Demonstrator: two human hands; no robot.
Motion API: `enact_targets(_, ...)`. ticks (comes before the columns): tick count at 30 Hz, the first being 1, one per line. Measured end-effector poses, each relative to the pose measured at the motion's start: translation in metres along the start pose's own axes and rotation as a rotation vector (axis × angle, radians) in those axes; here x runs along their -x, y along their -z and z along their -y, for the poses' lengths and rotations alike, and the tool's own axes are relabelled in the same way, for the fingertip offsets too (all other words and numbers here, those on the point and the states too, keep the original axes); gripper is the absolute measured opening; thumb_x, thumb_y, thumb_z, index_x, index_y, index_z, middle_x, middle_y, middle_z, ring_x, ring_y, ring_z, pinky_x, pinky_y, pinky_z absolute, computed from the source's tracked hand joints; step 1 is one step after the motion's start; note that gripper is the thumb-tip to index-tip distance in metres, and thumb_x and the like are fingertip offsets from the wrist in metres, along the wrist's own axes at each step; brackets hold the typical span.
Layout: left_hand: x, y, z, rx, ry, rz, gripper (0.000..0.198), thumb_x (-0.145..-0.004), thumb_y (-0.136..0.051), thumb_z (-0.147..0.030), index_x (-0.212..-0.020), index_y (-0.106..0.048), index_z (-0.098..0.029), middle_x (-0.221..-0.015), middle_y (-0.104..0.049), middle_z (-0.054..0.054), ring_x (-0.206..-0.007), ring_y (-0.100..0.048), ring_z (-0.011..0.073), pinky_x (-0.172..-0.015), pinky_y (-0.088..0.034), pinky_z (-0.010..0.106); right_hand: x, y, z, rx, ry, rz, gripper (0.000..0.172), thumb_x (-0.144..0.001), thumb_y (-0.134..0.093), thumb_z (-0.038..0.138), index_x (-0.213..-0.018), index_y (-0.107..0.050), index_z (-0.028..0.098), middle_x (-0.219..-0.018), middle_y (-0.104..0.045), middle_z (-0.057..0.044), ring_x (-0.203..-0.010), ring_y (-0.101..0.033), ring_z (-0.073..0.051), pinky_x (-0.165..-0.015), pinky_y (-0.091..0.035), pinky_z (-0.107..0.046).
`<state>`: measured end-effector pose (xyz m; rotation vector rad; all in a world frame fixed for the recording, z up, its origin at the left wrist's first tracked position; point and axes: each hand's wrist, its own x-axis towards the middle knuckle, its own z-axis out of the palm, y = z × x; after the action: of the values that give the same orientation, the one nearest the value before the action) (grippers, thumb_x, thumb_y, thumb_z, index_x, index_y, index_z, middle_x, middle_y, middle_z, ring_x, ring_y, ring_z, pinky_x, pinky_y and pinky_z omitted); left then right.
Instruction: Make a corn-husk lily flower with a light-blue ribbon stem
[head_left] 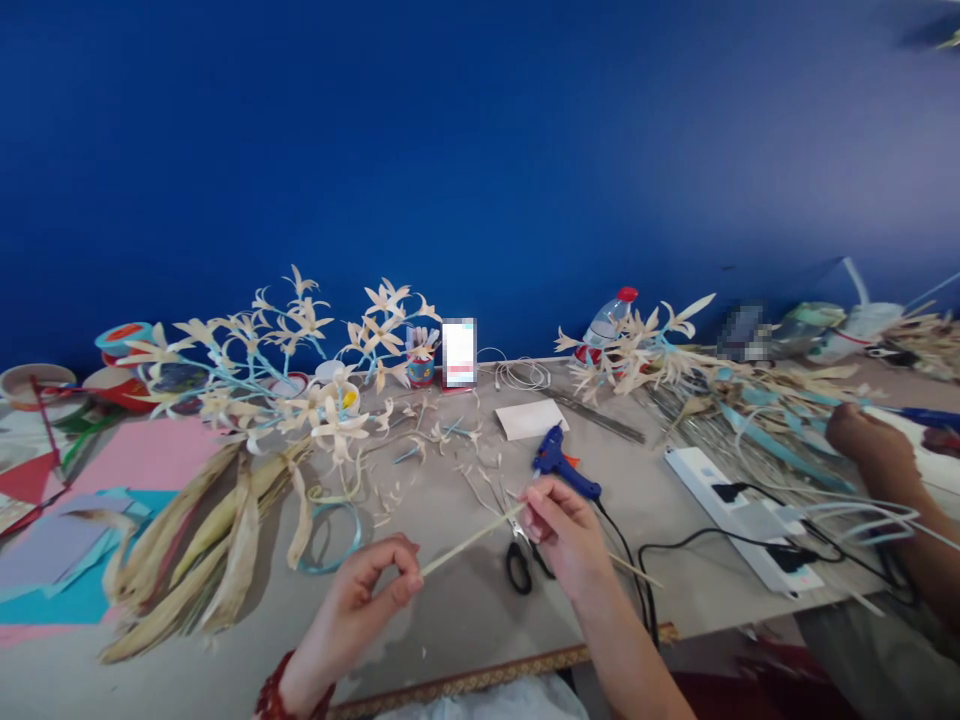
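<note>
A thin pale strip (pixel 472 543) is stretched between my two hands above the table. My left hand (pixel 379 588) pinches its lower left end between thumb and fingers. At the upper right end, my right hand (pixel 564 528) pinches it too, with more of a pale stalk (pixel 634 570) showing past the wrist. Black-handled scissors (pixel 519 568) lie under the strip, partly hidden by my right hand. Just beyond that hand rests a blue glue gun (pixel 564 465) on its side. A light-blue ribbon loop (pixel 334 563) lies close to my left hand.
Dried husks (pixel 217 550) and coloured paper (pixel 150 455) cover the left side. Pale husk flowers (pixel 300 330) stand at the back, near a phone (pixel 459 352). A white power strip (pixel 739 520) with black cords lies right, beside a co-worker's hand (pixel 870 450).
</note>
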<state>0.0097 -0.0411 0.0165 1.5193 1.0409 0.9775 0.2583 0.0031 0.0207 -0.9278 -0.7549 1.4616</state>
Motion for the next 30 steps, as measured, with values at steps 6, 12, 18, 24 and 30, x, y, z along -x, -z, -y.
enact_targets(6,0.002,0.011,-0.001,-0.079,-0.006,0.053,0.025,-0.089,-0.055,-0.032,-0.068,-0.057,-0.019,-0.067,-0.055,0.0,-0.072,-0.055,0.0167,-0.091,-0.044,0.035,0.002,0.005,0.008,0.285,0.094,-0.01,0.028,-0.075,-0.075,0.045,-0.066,-0.071,0.018,-0.055,-0.058,-0.001,-0.047,-0.046,-0.011,-0.044,-0.034,-0.023)
enact_targets(12,-0.009,0.016,-0.013,-0.289,-0.072,0.168,0.017,-0.086,-0.062,-0.03,-0.1,-0.066,-0.023,-0.113,-0.065,0.01,-0.109,-0.057,0.024,-0.095,-0.043,0.034,0.01,-0.009,0.004,0.416,0.094,0.085,0.031,-0.08,-0.069,0.047,-0.068,-0.073,0.019,-0.056,-0.061,-0.002,-0.049,-0.049,-0.012,-0.046,-0.036,-0.023)
enact_targets(18,-0.03,-0.021,-0.029,-0.1,-0.094,-0.022,0.014,-0.086,-0.062,-0.032,-0.093,-0.066,-0.02,-0.095,-0.07,0.007,-0.092,-0.062,0.0214,-0.085,-0.046,0.032,0.019,-0.035,-0.004,0.486,0.09,0.248,0.031,-0.084,-0.064,0.045,-0.068,-0.071,0.019,-0.055,-0.059,0.0,-0.049,-0.048,-0.012,-0.047,-0.037,-0.023)
enact_targets(24,-0.032,-0.033,-0.025,0.08,0.02,-0.03,0.021,-0.088,-0.059,-0.033,-0.073,-0.06,-0.018,-0.071,-0.061,0.001,-0.07,-0.054,0.0152,-0.067,-0.042,0.024,0.022,-0.035,0.003,0.63,0.167,0.29,0.024,-0.087,-0.061,0.037,-0.075,-0.072,0.019,-0.063,-0.064,-0.002,-0.052,-0.051,-0.012,-0.047,-0.036,-0.022)
enact_targets(30,-0.028,-0.029,-0.028,0.096,-0.026,-0.032,0.022,-0.089,-0.058,-0.031,-0.072,-0.059,-0.018,-0.072,-0.059,0.002,-0.072,-0.054,0.0156,-0.07,-0.041,0.025,0.023,-0.034,0.008,0.714,0.19,0.358,0.011,-0.085,-0.062,0.023,-0.081,-0.072,0.021,-0.066,-0.066,-0.001,-0.056,-0.055,-0.012,-0.049,-0.038,-0.021)
